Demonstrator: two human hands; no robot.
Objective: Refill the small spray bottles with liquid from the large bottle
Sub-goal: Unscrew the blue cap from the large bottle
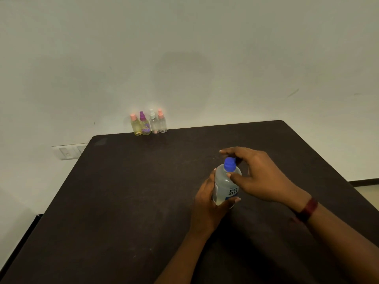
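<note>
The large clear bottle with a blue cap stands upright on the dark table, right of centre. My left hand grips its lower body from the left. My right hand reaches over from the right, and its thumb and fingers curl round the blue cap. Several small spray bottles stand in a row at the table's far edge against the wall: one with a pink cap and yellowish liquid, one purple-capped, one white-capped, one pink-capped and clear.
A pale wall rises right behind the table's far edge. A white switch plate is on the wall at the left, below table height. A dark red band circles my right wrist.
</note>
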